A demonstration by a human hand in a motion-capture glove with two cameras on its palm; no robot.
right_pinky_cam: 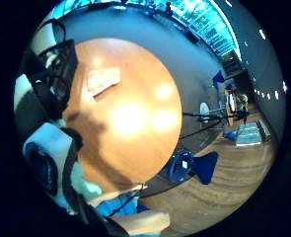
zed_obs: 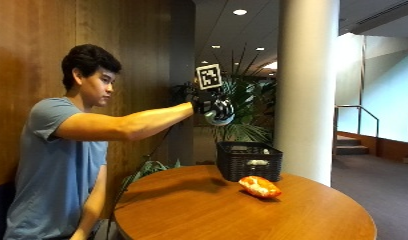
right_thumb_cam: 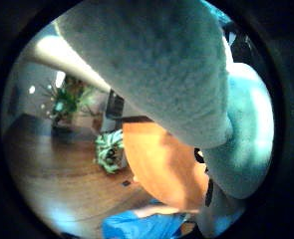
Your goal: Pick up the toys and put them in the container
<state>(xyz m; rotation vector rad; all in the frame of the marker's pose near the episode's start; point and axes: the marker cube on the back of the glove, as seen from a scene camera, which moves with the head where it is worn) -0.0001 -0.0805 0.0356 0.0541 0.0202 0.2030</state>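
A person sits at a round wooden worktop [zed_obs: 191, 210] with the right arm stretched out level, the gloved hand [zed_obs: 214, 109] raised high above the black basket [zed_obs: 249, 161]. The hand's fingers are curled round a pale grey-white plush toy [zed_obs: 220, 118], which shows just under the glove in the outside view. In the thumb side palm view that same toy [right_thumb_cam: 161, 64] fills most of the frame, its fuzzy surface close against the palm, with the worktop's edge [right_thumb_cam: 161, 169] showing past it.

The basket stands on the worktop near its far edge, and something pale lies inside it, too small to make out. Just beside the basket, on the side nearer the camera, an orange-and-white toy [zed_obs: 259, 186] lies on the wood. From the little finger side palm view it [right_pinky_cam: 103, 80] lies well below the hand.
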